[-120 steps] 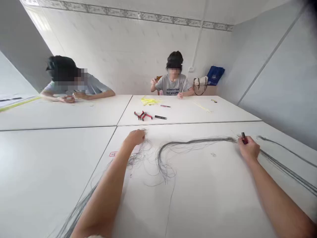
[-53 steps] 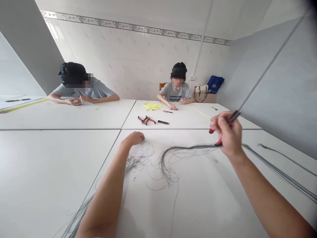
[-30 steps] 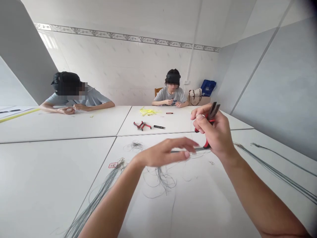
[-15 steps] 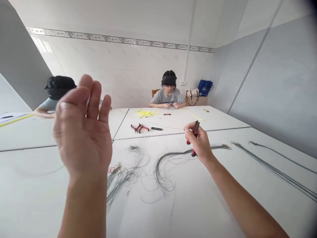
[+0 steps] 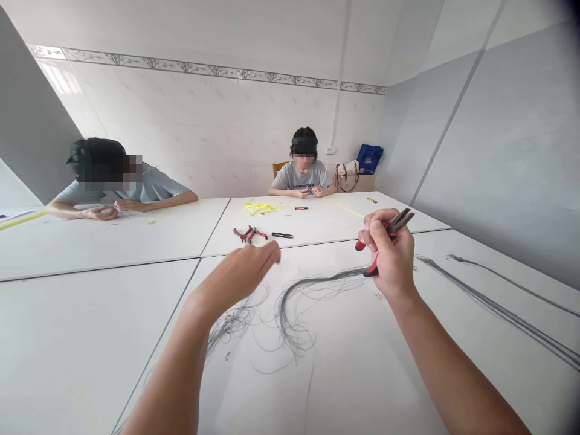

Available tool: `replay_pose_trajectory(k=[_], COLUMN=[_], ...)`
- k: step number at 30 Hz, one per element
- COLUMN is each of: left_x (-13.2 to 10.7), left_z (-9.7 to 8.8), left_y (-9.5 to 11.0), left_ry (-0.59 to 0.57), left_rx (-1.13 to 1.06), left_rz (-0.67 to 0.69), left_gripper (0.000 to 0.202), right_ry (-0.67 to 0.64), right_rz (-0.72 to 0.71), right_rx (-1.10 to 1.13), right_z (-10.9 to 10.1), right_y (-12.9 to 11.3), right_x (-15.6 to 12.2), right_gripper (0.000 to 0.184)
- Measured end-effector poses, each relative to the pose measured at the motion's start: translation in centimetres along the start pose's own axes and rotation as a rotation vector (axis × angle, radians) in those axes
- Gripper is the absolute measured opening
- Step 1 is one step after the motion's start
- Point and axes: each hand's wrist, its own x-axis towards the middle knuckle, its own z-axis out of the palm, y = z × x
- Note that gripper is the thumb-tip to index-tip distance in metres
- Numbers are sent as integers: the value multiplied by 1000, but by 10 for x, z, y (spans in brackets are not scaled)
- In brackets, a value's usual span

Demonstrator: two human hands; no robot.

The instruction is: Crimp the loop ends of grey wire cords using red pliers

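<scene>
My right hand [image 5: 390, 252] is raised a little above the white table [image 5: 344, 374] and is closed round red-handled pliers [image 5: 385, 237], whose dark jaws point up and right. Below it lies a curved bundle of thin grey wires [image 5: 299, 296]. My left hand [image 5: 240, 272] hovers over a looser tangle of grey wires [image 5: 231, 320], fingers together and stretched forward, nothing visible in them.
More long grey wire bundles [image 5: 493, 302] run along the table's right side. On the far table lie red pliers [image 5: 248, 233], a black tool [image 5: 283, 235] and yellow strands [image 5: 259, 207]. One person [image 5: 301, 172] sits opposite, another [image 5: 113, 181] at the left.
My left hand has dropped from in front of the camera down to over the loose wires. My right hand has lifted the pliers slightly and turned their jaws to the right.
</scene>
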Motion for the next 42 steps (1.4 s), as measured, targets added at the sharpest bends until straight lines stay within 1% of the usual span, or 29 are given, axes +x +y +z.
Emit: replay_pose_trajectory(k=[3, 5, 6, 7, 8, 9, 10, 11, 12, 13, 14, 15, 16, 17, 18, 21, 22, 24, 27, 30, 32, 34, 38, 42], left_x=[-12, -21, -24, -27, -29, -30, -30, -28, -26, -23, -19, -16, -12, -9, -6, 0, 1, 2, 2, 1, 0, -2, -8, -13], left_z=[-15, -22, -24, -25, -25, -24, -23, -23, -22, -21, -20, -18, -16, -13, -9, 1, 3, 7, 9, 10, 11, 10, 5, -1], left_y=[13, 20, 23, 25, 27, 29, 32, 34, 37, 40, 43, 46, 48, 51, 53, 59, 60, 61, 60, 60, 61, 62, 62, 60], left_ry=[-298, -428, -454, -438, -367, -235, -48, 171, 388, 570, 705, 793, 836, 844, 824, 684, 645, 610, 630, 700, 740, 755, 744, 744], left_rx=[-451, -773, -929, -1073, -1194, -1284, -1336, -1347, -1322, -1274, -1206, -1120, -1012, -878, -721, -273, -180, -90, -133, -257, -317, -367, -443, -442], left_rz=[259, 440, 538, 626, 684, 703, 683, 621, 528, 435, 359, 307, 277, 271, 286, 361, 380, 367, 325, 347, 347, 328, 302, 298], left_gripper=[43, 48, 51, 53, 55, 55, 54, 52, 52, 51, 49, 47, 44, 39, 34, 25, 24, 22, 17, 8, 9, 11, 13, 17], right_ry=[40, 37, 24, 4, -22, -58, -102, -152, -203, -257, -308, -352, -388, -415, -432, -422, -405, -369, -338, -330, -351, -393, -496, -657], right_rz=[23, 51, 70, 90, 111, 132, 151, 168, 183, 198, 210, 221, 230, 237, 242, 255, 257, 259, 281, 311, 323, 307, 171, 24], right_rx=[16, 9, 3, -6, -18, -31, -43, -51, -54, -53, -50, -48, -45, -42, -37, -19, -8, 27, 81, 115, 123, 100, -74, -330], right_z=[1, 3, 4, 5, 7, 8, 11, 13, 17, 20, 23, 27, 30, 33, 35, 37, 37, 35, 33, 34, 34, 32, 25, 15], right_y=[4, 9, 11, 14, 16, 17, 18, 17, 16, 14, 10, 7, 2, -2, -6, -15, -16, -18, -20, -22, -24, -28, -38, -48], right_x=[2, 0, -1, -4, -7, -11, -15, -20, -25, -29, -34, -39, -43, -47, -50, -55, -56, -56, -54, -53, -53, -52, -45, -36], right_gripper=[21, 20, 19, 18, 17, 17, 17, 17, 18, 18, 18, 17, 17, 17, 17, 20, 21, 22, 22, 23, 24, 22, 17, 18])
